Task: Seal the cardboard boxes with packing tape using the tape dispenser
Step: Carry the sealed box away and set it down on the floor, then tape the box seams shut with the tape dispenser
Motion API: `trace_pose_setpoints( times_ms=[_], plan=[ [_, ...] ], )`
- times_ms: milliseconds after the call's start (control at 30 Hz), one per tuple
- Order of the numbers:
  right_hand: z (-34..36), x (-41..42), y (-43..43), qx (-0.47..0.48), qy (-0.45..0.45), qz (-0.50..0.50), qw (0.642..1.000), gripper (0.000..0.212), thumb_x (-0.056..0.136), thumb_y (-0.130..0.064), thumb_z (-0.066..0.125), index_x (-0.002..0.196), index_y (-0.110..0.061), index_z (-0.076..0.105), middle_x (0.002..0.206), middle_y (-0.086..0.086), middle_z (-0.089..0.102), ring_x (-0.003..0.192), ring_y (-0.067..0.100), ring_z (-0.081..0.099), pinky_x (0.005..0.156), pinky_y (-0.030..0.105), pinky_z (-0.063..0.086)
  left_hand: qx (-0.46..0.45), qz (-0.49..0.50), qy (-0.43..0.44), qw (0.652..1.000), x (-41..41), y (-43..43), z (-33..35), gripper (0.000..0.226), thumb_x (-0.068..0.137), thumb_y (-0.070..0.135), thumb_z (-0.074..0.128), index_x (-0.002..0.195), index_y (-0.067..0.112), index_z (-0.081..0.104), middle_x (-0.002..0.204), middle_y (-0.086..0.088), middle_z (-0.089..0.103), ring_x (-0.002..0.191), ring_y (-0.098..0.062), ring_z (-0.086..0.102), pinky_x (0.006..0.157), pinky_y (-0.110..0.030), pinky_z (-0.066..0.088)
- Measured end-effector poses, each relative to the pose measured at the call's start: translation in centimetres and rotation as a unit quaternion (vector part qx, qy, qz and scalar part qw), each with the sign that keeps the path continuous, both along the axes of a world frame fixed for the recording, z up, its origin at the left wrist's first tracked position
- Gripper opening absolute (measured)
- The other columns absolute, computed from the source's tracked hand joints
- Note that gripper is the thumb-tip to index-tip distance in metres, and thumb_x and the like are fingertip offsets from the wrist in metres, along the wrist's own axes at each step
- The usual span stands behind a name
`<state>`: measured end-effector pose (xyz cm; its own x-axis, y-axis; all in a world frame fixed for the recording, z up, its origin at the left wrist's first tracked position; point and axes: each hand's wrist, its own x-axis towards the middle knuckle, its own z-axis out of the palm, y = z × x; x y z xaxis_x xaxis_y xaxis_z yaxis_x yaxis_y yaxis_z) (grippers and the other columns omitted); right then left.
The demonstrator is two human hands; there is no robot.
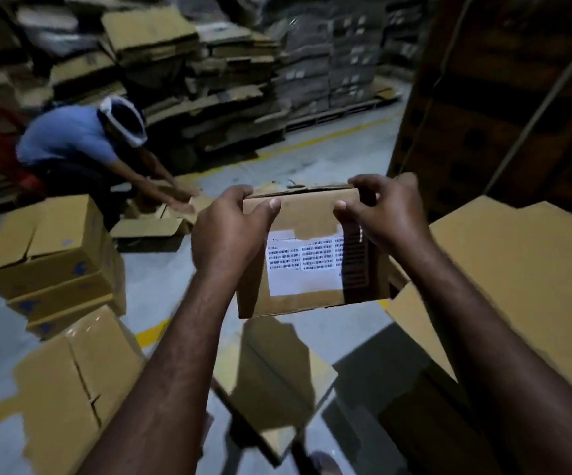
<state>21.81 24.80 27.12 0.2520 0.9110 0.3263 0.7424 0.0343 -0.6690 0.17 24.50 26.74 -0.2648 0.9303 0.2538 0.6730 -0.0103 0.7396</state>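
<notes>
You wore the only camera on your head, and it looked forward and down along your forearms. It sat close to your left hand (229, 231) and right hand (384, 214), which gripped a small box (307, 214) at mid-frame. Its wide angle took in the floor (312, 159) near you and the stacked cardboard (209, 63) far behind.

Both your arms are stretched out ahead, bare forearms angling in toward each other. Your left hand (229, 231) is curled at one top corner of the cardboard box (307, 214), thumb on the near face, fingers hooked over the top edge. Your right hand (385, 214) mirrors it at the other corner, thumb pinching in front, fingers bent over the top. The two hands are apart, roughly level.
</notes>
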Motion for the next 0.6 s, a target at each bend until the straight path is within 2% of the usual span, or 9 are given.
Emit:
trace_pose_setpoints(
  times_ms=[133,267,467,533,600],
  plan=[
    [5.1,4.9,-5.7,0.066,-0.006,-0.094,0.993,0.049,0.081,-0.043,0.078,0.127,-0.031,0.065,0.114,-0.001,0.034,0.097,0.006,0.043,0.09,0.017,0.039,0.079,-0.08,-0.01,0.994,4.8,-1.3,4.9,0.056,0.081,0.064,0.07,0.129,0.034,0.067,0.121,0.002,0.071,0.114,-0.022,0.063,0.094,-0.039,0.053],
    [6.8,10.7,-12.4,0.105,-0.03,-0.208,0.972,0.051,0.081,-0.041,0.077,0.13,-0.033,0.062,0.117,-0.004,0.031,0.102,0.005,0.037,0.086,0.017,0.038,0.134,-0.196,-0.058,0.97,11.9,-2.7,6.2,0.054,0.079,0.061,0.075,0.125,0.032,0.07,0.118,0.008,0.073,0.112,-0.012,0.065,0.095,-0.036,0.053],
    [3.7,18.7,-20.7,0.111,-0.07,-0.361,0.923,0.048,0.081,-0.035,0.079,0.126,-0.027,0.065,0.115,-0.002,0.029,0.101,0.006,0.034,0.088,0.019,0.04,0.082,-0.357,-0.12,0.923,24.3,-5.6,2.3,0.056,0.076,0.056,0.08,0.123,0.028,0.072,0.116,0.007,0.074,0.109,-0.007,0.067,0.096,-0.031,0.055],
    [1.7,21.1,-22.8,0.111,-0.076,-0.402,0.906,0.047,0.081,-0.034,0.079,0.125,-0.024,0.067,0.115,0.002,0.034,0.101,0.01,0.038,0.089,0.024,0.045,0.058,-0.403,-0.115,0.906,27.9,-6.5,0.7,0.054,0.076,0.052,0.082,0.123,0.026,0.072,0.116,0.007,0.074,0.108,-0.004,0.065,0.096,-0.027,0.054],
    [-0.2,23.4,-24.7,0.11,-0.071,-0.433,0.892,0.047,0.08,-0.032,0.08,0.124,-0.021,0.069,0.117,0.008,0.037,0.102,0.018,0.043,0.091,0.031,0.049,0.041,-0.447,-0.107,0.887,31.1,-7.3,-0.7,0.055,0.076,0.052,0.082,0.122,0.025,0.073,0.115,0.007,0.075,0.108,-0.003,0.066,0.095,-0.03,0.056]
  ],
)
